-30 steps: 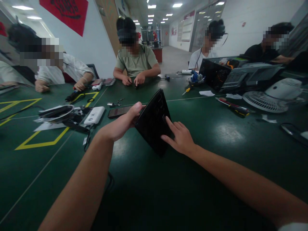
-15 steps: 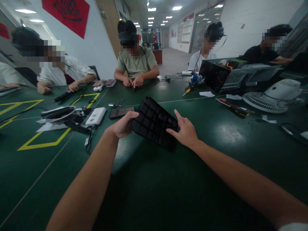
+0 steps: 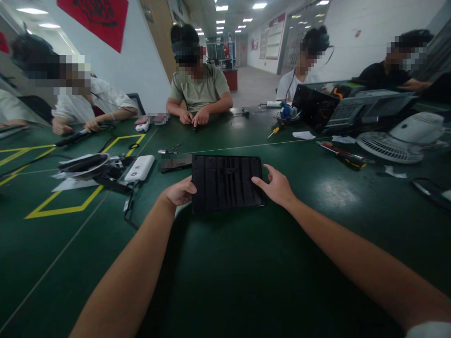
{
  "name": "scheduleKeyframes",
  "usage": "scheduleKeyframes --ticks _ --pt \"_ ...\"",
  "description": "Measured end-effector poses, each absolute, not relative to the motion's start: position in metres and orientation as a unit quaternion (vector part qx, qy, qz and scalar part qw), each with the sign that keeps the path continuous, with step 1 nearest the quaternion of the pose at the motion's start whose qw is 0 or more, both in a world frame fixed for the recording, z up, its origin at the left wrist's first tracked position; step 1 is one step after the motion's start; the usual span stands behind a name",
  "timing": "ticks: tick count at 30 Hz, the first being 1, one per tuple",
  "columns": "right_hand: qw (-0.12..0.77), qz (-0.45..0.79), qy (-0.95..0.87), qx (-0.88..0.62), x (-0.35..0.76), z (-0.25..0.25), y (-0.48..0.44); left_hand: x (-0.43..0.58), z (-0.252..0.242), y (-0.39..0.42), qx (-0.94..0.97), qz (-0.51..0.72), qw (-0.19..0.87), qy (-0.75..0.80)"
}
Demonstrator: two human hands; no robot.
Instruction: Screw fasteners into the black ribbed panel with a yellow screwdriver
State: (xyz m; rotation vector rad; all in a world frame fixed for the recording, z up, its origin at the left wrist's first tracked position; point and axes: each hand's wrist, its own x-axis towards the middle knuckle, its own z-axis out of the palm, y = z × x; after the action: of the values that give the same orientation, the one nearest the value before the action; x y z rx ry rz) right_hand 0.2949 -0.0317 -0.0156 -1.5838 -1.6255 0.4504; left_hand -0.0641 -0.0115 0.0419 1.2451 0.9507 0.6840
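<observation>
A black rectangular tray [image 3: 229, 185], with moulded ribs and shallow compartments, is held up above the green table in front of me. Its kind is not plain. My left hand [image 3: 181, 191] is closed on its left edge, thumb on the near face and fingers partly hidden behind. At the right edge, my right hand [image 3: 276, 184] grips with the thumb over the face and the index finger along the side. Behind the tray's upper left corner lies a flat dark case [image 3: 174, 163], partly covered by it.
Left of the hands lie a white power bank [image 3: 140, 169] and a round metal-rimmed part [image 3: 88, 164] on paper. To the right are a yellow screwdriver [image 3: 275, 131], red-handled tools [image 3: 341, 154] and a white fan [image 3: 394, 138]. Several people sit around the green table [image 3: 225, 272].
The tray has turned from a slant to nearly level, its left end lowered and right end raised. Both hands have stayed at its ends. A person at the left has shifted a dark tool leftward.
</observation>
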Motion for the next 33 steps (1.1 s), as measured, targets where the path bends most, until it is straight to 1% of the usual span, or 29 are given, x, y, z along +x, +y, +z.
scheduleKeyframes --ticks 6,16,22,27,33 --pt "0.392 0.185 -0.655 -0.619 0.294 -0.008 -0.037 -0.064 0.038 -0.011 0.516 0.314 0.659 0.448" --pt "0.395 0.204 -0.651 -0.616 0.296 -0.006 -0.037 -0.066 0.035 -0.011 0.560 0.273 0.641 0.448" --pt "0.387 0.218 -0.654 -0.613 0.296 -0.004 -0.039 -0.070 0.029 -0.005 0.579 0.266 0.647 0.419" --pt "0.415 0.236 -0.649 -0.592 0.296 -0.005 -0.039 -0.073 0.021 -0.001 0.575 0.290 0.639 0.420" --pt "0.501 0.274 -0.581 -0.580 0.306 -0.017 -0.031 -0.071 0.023 -0.004 0.558 0.292 0.644 0.435"
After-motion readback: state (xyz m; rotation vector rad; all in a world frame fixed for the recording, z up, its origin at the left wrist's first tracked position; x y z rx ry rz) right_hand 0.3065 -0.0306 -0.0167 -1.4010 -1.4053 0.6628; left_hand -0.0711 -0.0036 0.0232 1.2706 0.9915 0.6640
